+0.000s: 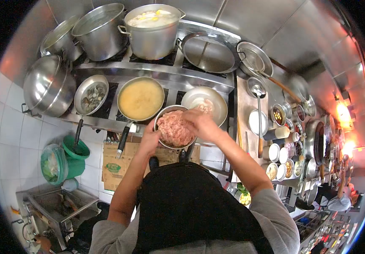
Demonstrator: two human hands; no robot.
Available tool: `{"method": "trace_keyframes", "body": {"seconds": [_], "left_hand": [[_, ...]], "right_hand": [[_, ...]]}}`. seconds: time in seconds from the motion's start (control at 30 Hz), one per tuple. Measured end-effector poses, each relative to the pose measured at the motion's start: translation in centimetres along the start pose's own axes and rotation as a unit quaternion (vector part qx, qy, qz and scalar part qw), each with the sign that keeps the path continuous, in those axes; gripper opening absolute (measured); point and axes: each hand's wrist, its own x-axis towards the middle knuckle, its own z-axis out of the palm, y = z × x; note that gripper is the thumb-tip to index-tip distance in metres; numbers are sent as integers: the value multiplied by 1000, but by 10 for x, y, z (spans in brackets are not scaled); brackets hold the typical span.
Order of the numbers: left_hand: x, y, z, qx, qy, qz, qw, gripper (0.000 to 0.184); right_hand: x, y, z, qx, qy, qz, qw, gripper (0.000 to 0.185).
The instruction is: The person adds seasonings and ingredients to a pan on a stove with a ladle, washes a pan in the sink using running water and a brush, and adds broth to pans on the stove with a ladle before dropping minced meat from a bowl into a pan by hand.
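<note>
A metal bowl full of pink minced meat (174,129) is held in front of the stove. My left hand (149,139) grips the bowl's left rim. At the bowl's right side, my right hand (201,125) reaches over the meat, its fingers blurred and partly hidden. Just behind it sits a pale pan (217,105) with a little minced meat in it. Left of the bowl, a pan of yellowish liquid (141,98) rests on the stove with its black handle towards me.
Large pots (152,40) and an oval pan (210,53) line the back. A smaller pan (91,95) stands left. Containers and a ladle (259,122) lie right. Green bins (74,165) stand lower left. Another person (340,202) is at the far right.
</note>
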Motion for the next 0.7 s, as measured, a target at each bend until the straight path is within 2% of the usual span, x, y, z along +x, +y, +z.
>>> {"method": "trace_keyframes", "body": {"seconds": [0.07, 0.1, 0.23, 0.33, 0.43, 0.53, 0.67, 0.7], "left_hand": [[-4, 2, 1, -21, -9, -9, 1000, 56], [-5, 4, 1, -23, -12, -20, 999, 56], [-11, 14, 7, -24, -12, -40, 999, 55], [-8, 2, 1, -37, -22, -26, 999, 54], [-10, 4, 1, -30, 37, -46, 998, 50], [-5, 2, -6, -14, 23, -18, 999, 51], [6, -9, -7, 45, 21, -18, 999, 53], [6, -14, -8, 40, 23, -12, 999, 53]], "right_hand": [[4, -8, -17, -57, -47, 60, 995, 38], [2, -10, -8, -76, -22, 15, 997, 35], [5, -18, 20, -140, 3, 12, 990, 33], [0, -20, 22, -181, -77, 54, 979, 37], [-10, -18, 3, -149, -54, 77, 984, 41], [-11, -13, 0, -139, 32, -17, 990, 44], [-1, -3, 27, -208, -59, 82, 973, 49], [-2, -1, 28, -177, -91, 99, 975, 46]]}}
